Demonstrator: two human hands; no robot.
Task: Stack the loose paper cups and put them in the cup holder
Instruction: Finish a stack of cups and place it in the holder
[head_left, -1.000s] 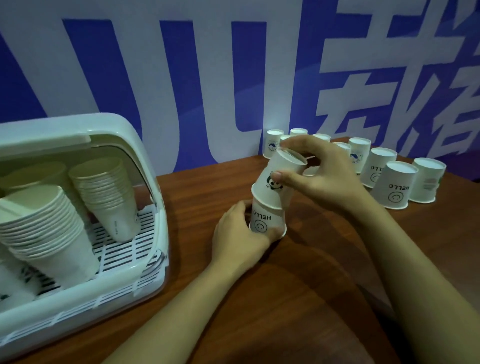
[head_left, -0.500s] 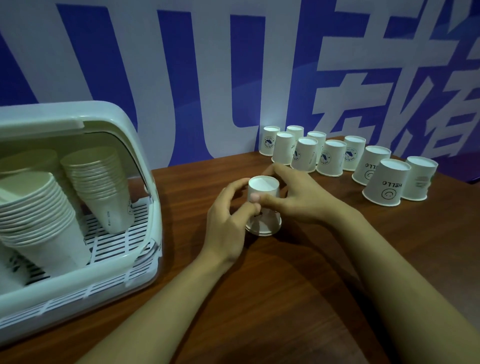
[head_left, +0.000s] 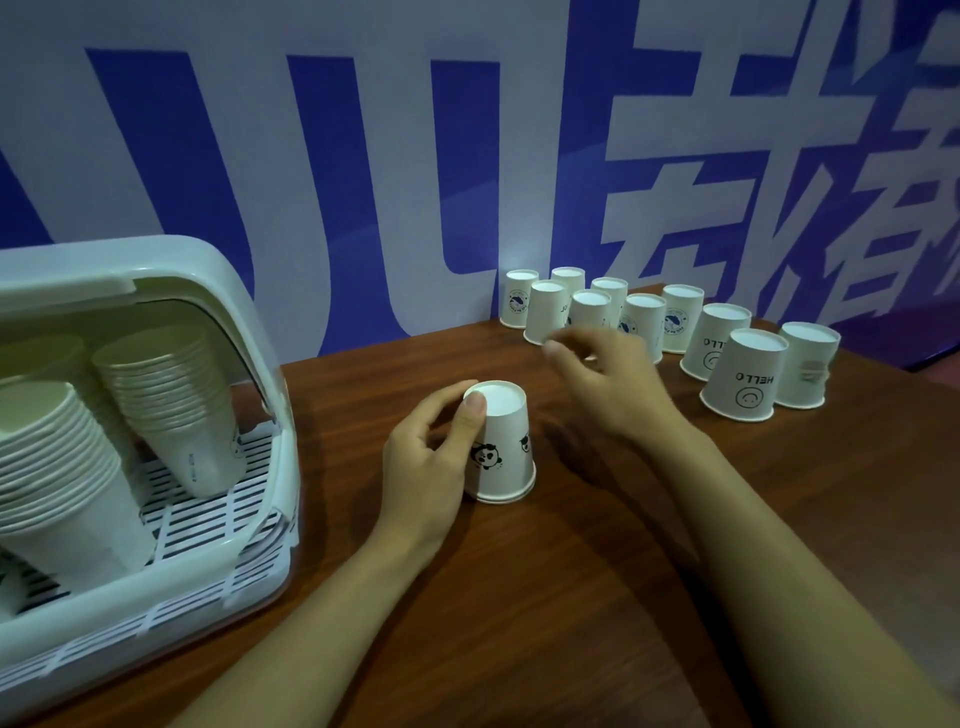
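The right hand has let go of the stacked cups and lifted away toward the far row, where it now hovers with fingers loosely spread and holding nothing. The left hand stays on the stack, thumb on the top edge and fingers curled round the far side, gripping it. The stack stands upside down on the wooden table, in the middle, with two rims showing at its base and a panda print on the side. To the left, the white cup holder stands with its lid raised and leaning stacks inside. Farther off, the loose cups stand upside down in a cluster along the blue and white wall.
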